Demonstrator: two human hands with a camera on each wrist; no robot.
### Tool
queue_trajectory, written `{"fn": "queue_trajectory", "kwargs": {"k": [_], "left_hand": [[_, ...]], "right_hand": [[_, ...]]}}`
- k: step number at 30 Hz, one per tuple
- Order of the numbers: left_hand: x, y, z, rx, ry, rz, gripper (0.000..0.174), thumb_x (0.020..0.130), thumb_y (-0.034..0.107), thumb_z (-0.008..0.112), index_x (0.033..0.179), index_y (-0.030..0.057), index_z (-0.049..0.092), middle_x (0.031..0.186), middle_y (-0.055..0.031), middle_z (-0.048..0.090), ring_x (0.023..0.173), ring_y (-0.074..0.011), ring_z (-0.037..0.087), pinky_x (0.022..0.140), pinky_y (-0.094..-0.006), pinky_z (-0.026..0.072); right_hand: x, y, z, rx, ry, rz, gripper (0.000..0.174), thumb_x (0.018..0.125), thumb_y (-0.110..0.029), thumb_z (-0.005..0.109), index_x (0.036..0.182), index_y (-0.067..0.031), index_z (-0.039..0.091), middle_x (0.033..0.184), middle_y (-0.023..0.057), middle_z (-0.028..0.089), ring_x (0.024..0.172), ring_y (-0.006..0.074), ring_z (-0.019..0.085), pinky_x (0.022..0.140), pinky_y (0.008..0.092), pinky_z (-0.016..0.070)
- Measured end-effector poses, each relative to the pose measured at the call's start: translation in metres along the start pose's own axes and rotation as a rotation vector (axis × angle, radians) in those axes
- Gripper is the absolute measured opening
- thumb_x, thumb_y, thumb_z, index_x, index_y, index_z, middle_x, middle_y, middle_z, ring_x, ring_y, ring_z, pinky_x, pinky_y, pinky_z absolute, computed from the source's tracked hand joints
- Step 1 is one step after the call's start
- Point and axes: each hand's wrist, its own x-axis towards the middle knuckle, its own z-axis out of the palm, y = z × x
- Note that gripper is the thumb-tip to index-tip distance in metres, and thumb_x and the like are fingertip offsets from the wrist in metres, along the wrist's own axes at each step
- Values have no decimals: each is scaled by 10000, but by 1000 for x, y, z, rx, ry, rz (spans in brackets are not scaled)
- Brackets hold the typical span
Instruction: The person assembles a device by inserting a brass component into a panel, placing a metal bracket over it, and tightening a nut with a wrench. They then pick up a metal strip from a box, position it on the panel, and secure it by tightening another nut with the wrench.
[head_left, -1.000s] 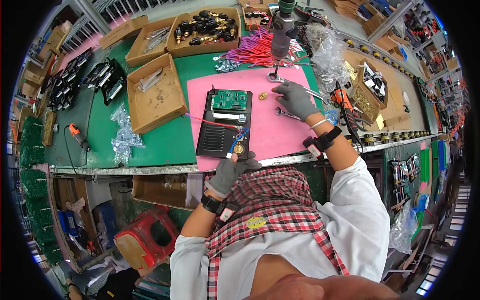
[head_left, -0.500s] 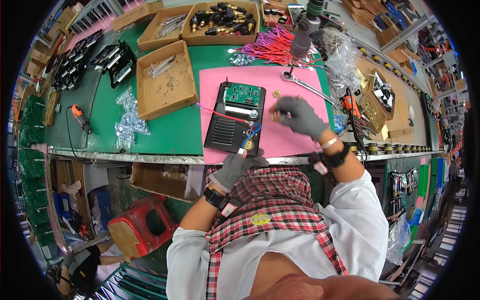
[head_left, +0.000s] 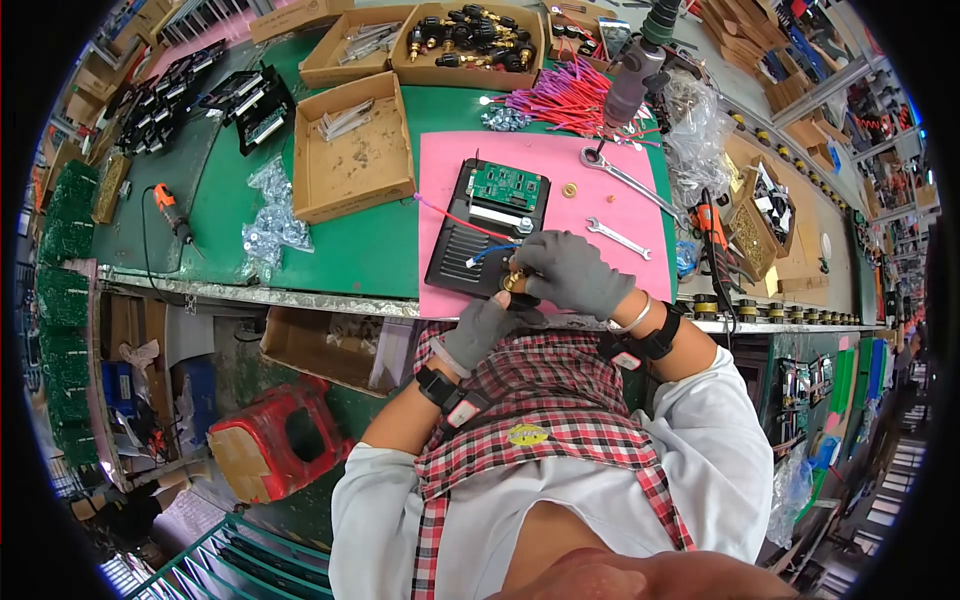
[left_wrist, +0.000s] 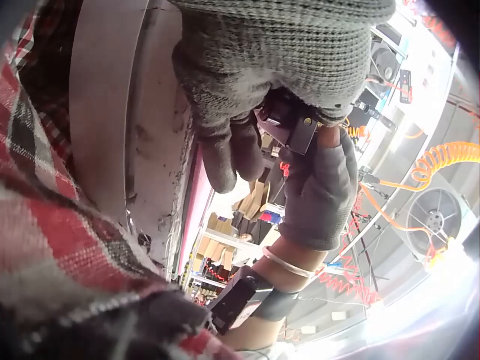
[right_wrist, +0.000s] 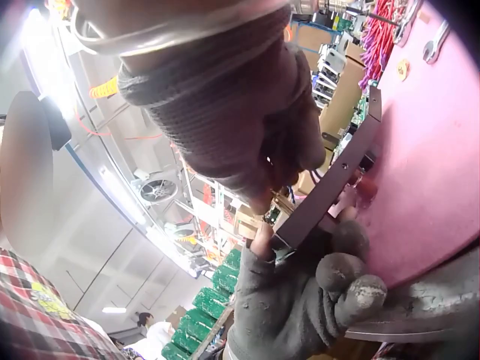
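Below my checked cloth apron and the table's edge, my left hand, in a ribbed grey knit glove with a bare thumb tip, gripped the near edge of a flat black metal panel, thumb over the top and fingers curled beneath; my right hand, gloved alike, had its fingers bent over the panel's near right corner, pinching a rounded, shiny brass fitting. The panel lay at the near side of a smooth pink mat, its slots cut in a neat row at the left; a thin blue wire bent across it, and a slim red wire ran out past its left edge; beyond the slots sat a pale flat bar, then a green circuit board dotted with small dark chips.

To the right on the mat lay a polished steel spanner; farther off, a brass ring and a tiny brass piece; past them, a long ring-ended wrench; left of the mat stood a shallow brown cardboard tray; farthest, a glossy heap of red and purple leads, and a carton of black-and-brass fittings.
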Motion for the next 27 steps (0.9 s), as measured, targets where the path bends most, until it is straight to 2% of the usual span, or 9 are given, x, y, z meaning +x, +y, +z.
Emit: {"fn": "queue_trajectory", "kwargs": {"k": [3,6,9,10,13,19,22,25,27], "left_hand": [[0,-2,-3,7,-11,8,626,918,467,354,1185,-96,411,1070,-201,550,1004,-297,558,918,-407,419],[1,-4,0,-48,14,51,591,929,442,335,1183,-86,416,1056,-191,555,988,-288,563,907,-403,430],[1,-3,0,-49,-4,28,567,938,422,317,1182,-80,417,1042,-181,557,977,-277,566,903,-399,436],[1,-1,1,-46,3,32,570,937,425,318,1183,-80,415,1045,-179,556,978,-275,566,905,-399,435],[-1,3,5,-49,3,40,576,934,431,327,1188,-80,404,1059,-176,548,978,-269,566,907,-402,434],[0,2,4,-49,12,35,595,922,442,364,1208,-80,374,1091,-176,530,976,-266,570,904,-410,437],[1,1,1,-46,-12,37,604,913,457,377,1223,-62,369,1095,-177,529,980,-268,570,900,-412,441],[1,1,4,-52,2,37,614,906,477,381,1239,-39,365,1091,-174,533,980,-265,571,894,-412,447],[2,-4,-2,-43,-46,43,603,904,473,392,1249,-21,359,1093,-167,529,975,-258,574,886,-422,452]], "right_hand": [[0,4,-2,-57,-143,-3,189,748,-207,604,871,-63,610,862,85,589,742,293,566,651,390,461],[-10,19,8,193,62,6,236,755,-260,590,909,-86,628,934,94,592,805,289,574,689,394,475],[-17,16,20,306,246,-84,238,752,-250,603,905,-71,637,960,120,593,822,309,573,716,394,475],[-18,23,20,303,191,-40,227,754,-225,608,910,-65,645,984,141,587,878,321,562,744,397,471],[-17,22,19,312,331,-99,211,755,-205,601,898,-58,646,975,150,583,892,325,550,740,398,470],[-18,9,14,370,374,23,182,756,-184,582,869,-57,647,905,151,578,839,315,544,716,389,467],[-22,18,23,421,275,-35,199,763,-190,577,901,-58,633,907,145,572,831,310,542,718,390,462],[-21,13,23,470,412,43,197,758,-192,590,889,-50,631,919,139,566,826,309,539,720,387,457],[-24,16,22,435,323,-9,215,756,-192,602,923,-59,626,939,138,566,837,309,541,725,387,458]]}}
